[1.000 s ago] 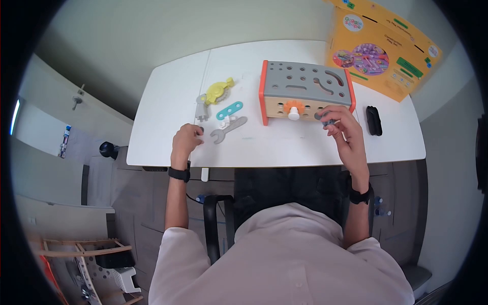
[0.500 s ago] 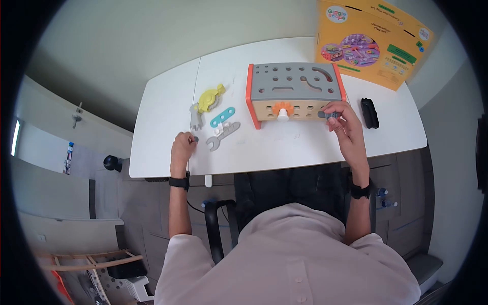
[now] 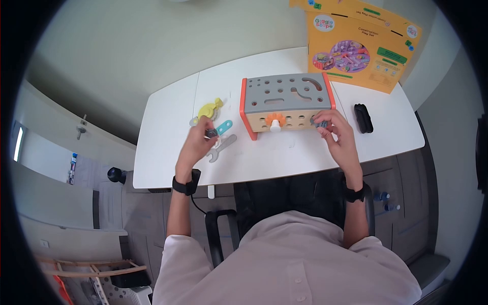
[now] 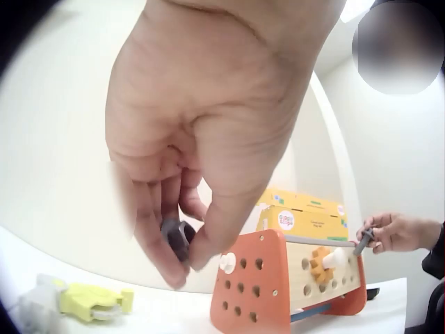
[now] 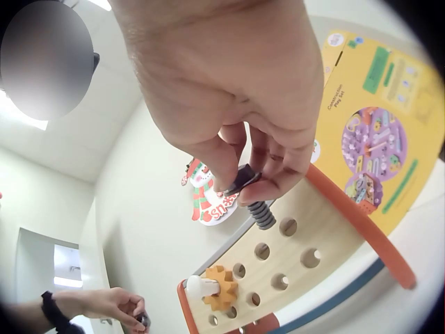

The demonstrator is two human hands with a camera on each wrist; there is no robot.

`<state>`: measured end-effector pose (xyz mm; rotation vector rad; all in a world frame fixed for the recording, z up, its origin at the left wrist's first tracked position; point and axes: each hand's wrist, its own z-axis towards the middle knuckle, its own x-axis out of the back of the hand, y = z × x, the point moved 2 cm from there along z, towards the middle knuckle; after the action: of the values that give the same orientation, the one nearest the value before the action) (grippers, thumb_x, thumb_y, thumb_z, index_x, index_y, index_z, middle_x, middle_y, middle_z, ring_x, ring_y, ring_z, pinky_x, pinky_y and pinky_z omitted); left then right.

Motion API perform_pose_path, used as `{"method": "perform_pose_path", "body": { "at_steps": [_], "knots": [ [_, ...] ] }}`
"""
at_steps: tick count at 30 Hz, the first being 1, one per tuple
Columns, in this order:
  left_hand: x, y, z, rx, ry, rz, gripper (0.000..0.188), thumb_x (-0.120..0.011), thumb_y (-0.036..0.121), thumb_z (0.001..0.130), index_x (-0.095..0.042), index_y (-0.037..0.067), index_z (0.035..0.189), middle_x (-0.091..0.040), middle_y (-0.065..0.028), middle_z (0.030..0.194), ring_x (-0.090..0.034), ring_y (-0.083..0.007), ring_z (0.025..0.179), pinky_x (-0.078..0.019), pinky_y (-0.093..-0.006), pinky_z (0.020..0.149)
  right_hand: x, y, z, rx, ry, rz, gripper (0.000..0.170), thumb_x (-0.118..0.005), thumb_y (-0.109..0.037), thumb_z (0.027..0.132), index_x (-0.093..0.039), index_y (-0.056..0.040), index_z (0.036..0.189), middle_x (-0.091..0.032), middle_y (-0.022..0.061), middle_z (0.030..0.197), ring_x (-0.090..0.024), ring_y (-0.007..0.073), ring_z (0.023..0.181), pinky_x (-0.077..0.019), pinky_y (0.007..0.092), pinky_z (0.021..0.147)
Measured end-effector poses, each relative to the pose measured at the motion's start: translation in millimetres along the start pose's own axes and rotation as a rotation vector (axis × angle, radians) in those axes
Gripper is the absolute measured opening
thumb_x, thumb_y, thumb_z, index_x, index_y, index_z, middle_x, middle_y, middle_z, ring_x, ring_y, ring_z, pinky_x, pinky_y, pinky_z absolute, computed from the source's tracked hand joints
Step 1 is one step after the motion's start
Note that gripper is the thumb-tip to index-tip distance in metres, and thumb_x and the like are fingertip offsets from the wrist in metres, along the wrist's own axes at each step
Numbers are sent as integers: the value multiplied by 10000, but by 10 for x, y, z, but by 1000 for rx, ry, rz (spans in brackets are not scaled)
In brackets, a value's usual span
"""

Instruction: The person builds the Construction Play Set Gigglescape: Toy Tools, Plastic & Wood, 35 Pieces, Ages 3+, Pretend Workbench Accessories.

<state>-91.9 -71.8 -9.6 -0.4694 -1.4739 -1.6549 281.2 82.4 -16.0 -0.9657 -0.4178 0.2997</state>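
Note:
My left hand (image 3: 195, 143) is above the loose toy tools, pinching a small dark grey piece with a hollow, like a toy nut (image 4: 179, 238), between thumb and fingers. My right hand (image 3: 339, 138) pinches the head of a grey toy bolt (image 5: 261, 214). The bolt's threaded end points at the holed wooden front of the toy workbench (image 3: 284, 96), near its right end. On that front sits an orange gear (image 5: 224, 288) with a white bolt (image 5: 201, 287) through its middle.
Below and beyond my left hand lie a grey wrench (image 3: 223, 147), a teal strip with holes (image 3: 224, 127) and a yellow toy saw (image 3: 208, 110). A black case (image 3: 363, 118) lies right of the workbench. Behind stands a yellow box (image 3: 358, 46).
My left hand has moved up and right from the table's left front, carrying the dark grey piece over the tools. My right hand stays at the workbench's right end with the bolt.

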Motion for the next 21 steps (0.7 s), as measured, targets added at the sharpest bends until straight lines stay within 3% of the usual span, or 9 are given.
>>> {"method": "perform_pose_path", "body": {
  "at_steps": [2, 4, 6, 7, 10, 12, 15, 19, 21],
  "knots": [
    [-191, 28, 137, -137, -82, -70, 292, -654, -106, 831, -510, 26, 1048, -615, -130, 942, -645, -225, 857, -528, -347, 735, -7, -18, 2, 18, 9, 4, 283, -610, 166, 877, -644, -37, 1071, -646, 56, 1117, -557, 118, 799, -460, 232, 671],
    [-350, -79, 224, -107, -199, -37, 321, -666, -46, 842, -493, 44, 1097, -580, -116, 975, -603, -234, 867, -502, -348, 758, 2, -37, -5, 5, 13, -34, 294, -616, 170, 869, -644, -41, 1072, -654, 51, 1108, -551, 118, 774, -460, 229, 668],
    [-584, -31, 187, -303, -176, 418, 379, -738, 75, 827, -503, 58, 1125, -552, -109, 938, -574, -248, 827, -484, -354, 739, 34, -42, 5, -11, 42, -39, 288, -626, 170, 861, -652, -40, 1055, -667, 50, 1087, -553, 120, 766, -461, 232, 669],
    [-692, -13, 207, -312, -173, 413, 379, -738, 75, 827, -503, 58, 1125, -552, -109, 938, -574, -248, 827, -484, -354, 739, 53, -23, 3, -15, 55, -51, 280, -632, 169, 858, -658, -37, 1046, -671, 52, 1078, -554, 122, 765, -463, 234, 667],
    [-949, 52, 275, -197, -157, 332, 391, -773, 178, 809, -569, 47, 1116, -591, -127, 901, -605, -269, 799, -501, -372, 729, 82, 24, 13, -25, 80, -40, 258, -649, 158, 853, -675, -31, 1026, -682, 57, 1060, -561, 126, 764, -466, 239, 663],
    [-1025, 161, 348, 47, -245, 40, 291, -764, 205, 820, -651, 17, 1012, -638, -137, 811, -644, -282, 736, -518, -393, 689, 85, 35, 17, -63, 63, 1, 253, -673, 143, 848, -681, -32, 1031, -684, 57, 1071, -576, 129, 779, -470, 240, 664],
    [-1115, 42, 378, 25, -169, 128, 228, -696, 218, 877, -712, 1, 944, -625, -102, 671, -584, -241, 607, -463, -371, 596, 68, 3, 16, -17, 59, -28, 250, -708, 126, 834, -665, -31, 1024, -679, 56, 1078, -584, 132, 794, -476, 241, 668],
    [-879, 450, 348, 114, -29, 28, 244, -642, 226, 906, -706, -9, 912, -629, -126, 653, -576, -241, 564, -457, -386, 578, 105, 34, 62, 53, 33, -33, 269, -735, 118, 817, -632, -31, 1016, -664, 54, 1073, -581, 131, 797, -475, 240, 659],
    [-734, 625, 353, 33, 96, 2, 310, -597, 253, 916, -691, -42, 894, -642, -170, 633, -607, -314, 545, -479, -413, 572, 155, 69, 80, 67, 19, -89, 297, -746, 115, 807, -602, -42, 1013, -649, 50, 1055, -576, 131, 802, -471, 250, 667]
  ]
}}
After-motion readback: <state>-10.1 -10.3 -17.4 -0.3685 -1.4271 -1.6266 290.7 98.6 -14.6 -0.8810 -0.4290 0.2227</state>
